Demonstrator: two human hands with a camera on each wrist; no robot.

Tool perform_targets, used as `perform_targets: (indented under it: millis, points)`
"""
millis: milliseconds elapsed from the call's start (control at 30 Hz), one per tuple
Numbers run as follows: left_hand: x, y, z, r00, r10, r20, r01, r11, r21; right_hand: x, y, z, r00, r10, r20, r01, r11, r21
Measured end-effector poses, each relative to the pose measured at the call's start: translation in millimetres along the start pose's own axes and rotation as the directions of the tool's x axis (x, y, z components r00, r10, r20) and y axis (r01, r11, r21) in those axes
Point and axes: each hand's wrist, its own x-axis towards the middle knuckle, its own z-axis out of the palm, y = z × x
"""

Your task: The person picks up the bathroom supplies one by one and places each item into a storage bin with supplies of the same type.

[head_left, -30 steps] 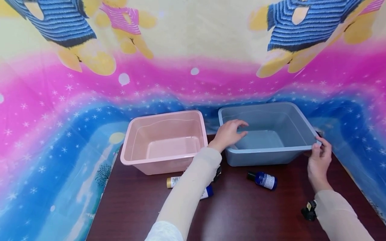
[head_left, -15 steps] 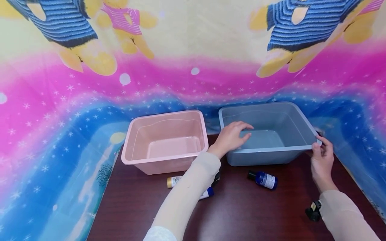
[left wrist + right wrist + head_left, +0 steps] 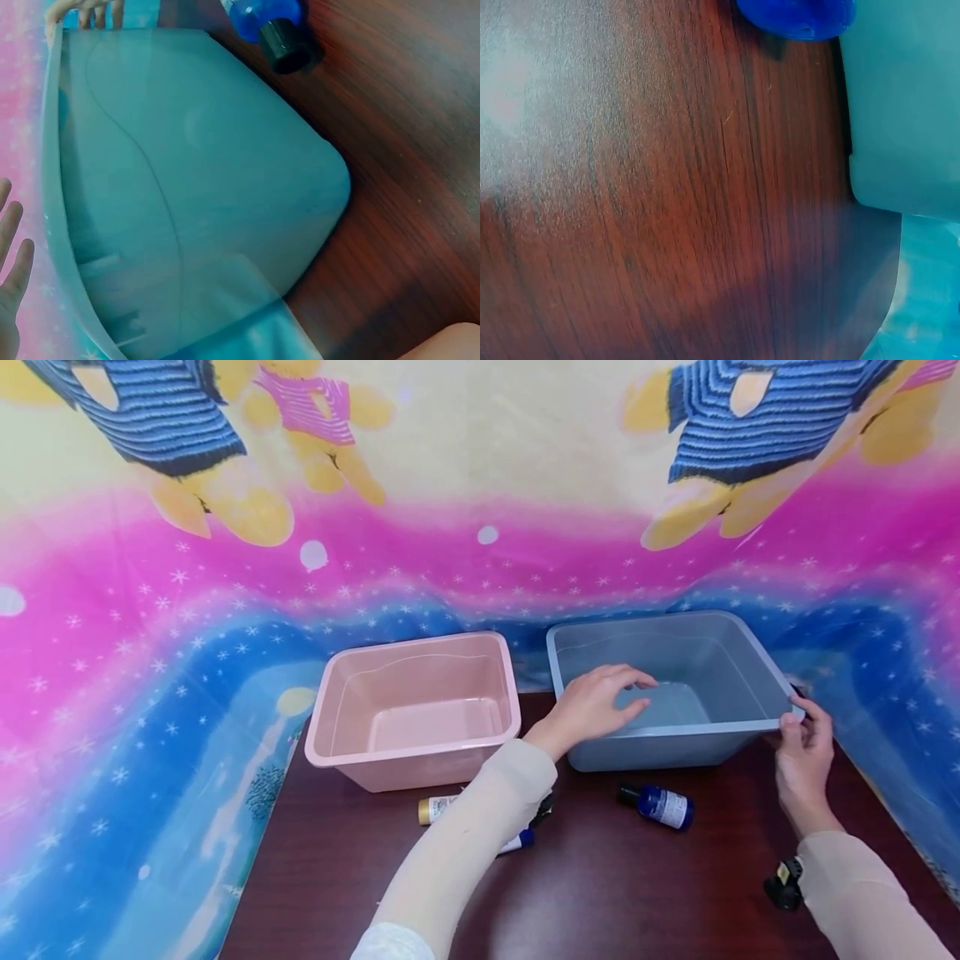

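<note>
A grey-blue plastic tub (image 3: 660,747) stands at the back right of the table. Over its near rim, toward the left, reaches my left hand (image 3: 596,702), thumb and fingers spread apart with nothing between them. My right hand (image 3: 806,764) grips the rim at the near right corner, thumb on the near side. In the left wrist view, my left hand's fingers (image 3: 16,281) show at the left edge, beside the tub wall (image 3: 210,165). A blue bottle (image 3: 663,807) with a black cap lies on its side before the tub. The right wrist view shows the tub wall (image 3: 907,112), but the right hand is out of frame.
A pink tub (image 3: 420,764) stands left of the grey-blue one. In front of it lie a white tube with a gold cap (image 3: 435,810) and a blue-ended item (image 3: 517,842), both partly hidden by my left forearm. A patterned cloth (image 3: 480,568) hangs behind the table.
My left hand has moved right, farther across the grey-blue tub's near rim. The right hand keeps its grip at the corner, and its wrist has shifted slightly right.
</note>
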Motion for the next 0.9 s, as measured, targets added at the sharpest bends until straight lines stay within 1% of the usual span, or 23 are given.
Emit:
perform_targets:
  millis: [167, 367, 633, 800, 900]
  points:
    - [0.0, 6.9, -0.4, 0.999, 0.036, -0.011, -0.036, 0.999, -0.028, -0.6, 0.5, -0.5, 1.0, 0.014, -0.009, -0.013, 1.0, 0.011]
    - [-4.1, 17.3, 1.5, 0.998, 0.066, -0.002, -0.066, 0.998, -0.018, -0.1, 0.4, -0.9, 1.0, 0.014, -0.004, -0.014, 1.0, 0.017]
    - [-10.0, 26.4, 5.1, 0.992, 0.119, -0.049, -0.121, 0.992, -0.029, -0.6, -1.1, -0.2, 1.0, 0.0, 0.001, 0.0, 1.0, 0.015]
    - [-13.3, 32.3, 6.8, 0.992, 0.12, -0.046, -0.122, 0.992, -0.033, -1.0, -2.1, 0.2, 1.0, 0.007, 0.003, -0.007, 1.0, 0.014]
    - [-15.2, 35.0, 7.4, 0.988, 0.146, -0.054, -0.148, 0.988, -0.034, -0.8, -1.5, 0.2, 1.0, 0.002, 0.006, -0.002, 1.0, 0.014]
